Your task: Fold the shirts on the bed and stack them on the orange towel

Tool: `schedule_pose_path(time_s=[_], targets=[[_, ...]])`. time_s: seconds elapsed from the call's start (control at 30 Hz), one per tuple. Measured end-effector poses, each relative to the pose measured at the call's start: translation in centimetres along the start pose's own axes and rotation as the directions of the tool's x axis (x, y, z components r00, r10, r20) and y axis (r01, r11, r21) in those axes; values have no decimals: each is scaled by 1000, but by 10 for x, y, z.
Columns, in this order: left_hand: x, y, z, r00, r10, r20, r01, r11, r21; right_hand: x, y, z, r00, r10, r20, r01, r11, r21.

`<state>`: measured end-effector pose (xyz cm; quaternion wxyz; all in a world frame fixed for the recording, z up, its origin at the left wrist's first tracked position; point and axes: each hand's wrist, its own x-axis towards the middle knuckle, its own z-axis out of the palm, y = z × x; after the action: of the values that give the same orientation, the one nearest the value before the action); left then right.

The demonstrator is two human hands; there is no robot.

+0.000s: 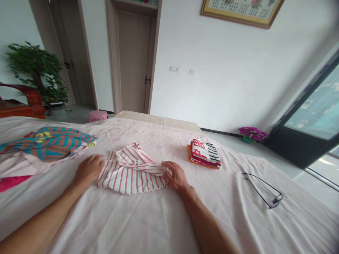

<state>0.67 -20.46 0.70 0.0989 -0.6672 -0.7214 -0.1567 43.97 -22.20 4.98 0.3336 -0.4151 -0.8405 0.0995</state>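
Note:
A white shirt with red stripes [132,181] lies partly folded on the bed-like surface in front of me, its buttoned neck part turned toward the far side. My left hand [89,170] is closed at the shirt's left edge, with the thumb hidden. At the opposite edge, my right hand [177,176] pinches the cloth between thumb and fingers. Beyond my right hand sits a stack of folded clothes [205,154], white with red and black lettering on top. Left of my left hand is a loose heap with a blue and brown striped garment [59,143].
Black-framed glasses [265,190] lie on the pale floral sheet [148,218] at the right. A pink stool [97,115] stands past the far edge. Purple flowers [253,134] are by the wall, and a potted plant [37,70] stands near a wooden chair [23,100].

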Motion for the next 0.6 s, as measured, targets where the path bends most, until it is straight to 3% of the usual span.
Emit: schedule_pose_path(time_s=[0.17,0.27,0.37,0.43,0.5,0.53,0.6], targets=[[0,1,1,999,27,32,-27,1000,1,4,-12,6,995,-64,79,73,990,-120],[6,3,0,998,19,60,-15,998,-66,13,-21,14,995,17,101,2,983,-184],[21,13,-4,997,15,80,-1,984,-181,21,-25,17,989,147,-17,-148,981,-124],[33,22,-5,997,-18,80,41,957,-289,23,-18,12,929,329,-169,-327,944,42],[44,31,-5,995,-62,81,89,920,-383,22,-6,1,815,540,-209,-501,839,213],[49,35,-3,993,-82,83,109,902,-417,21,1,-6,765,616,-186,-572,784,242],[55,40,0,989,-110,98,143,870,-471,20,12,-19,722,668,-181,-655,744,130]])
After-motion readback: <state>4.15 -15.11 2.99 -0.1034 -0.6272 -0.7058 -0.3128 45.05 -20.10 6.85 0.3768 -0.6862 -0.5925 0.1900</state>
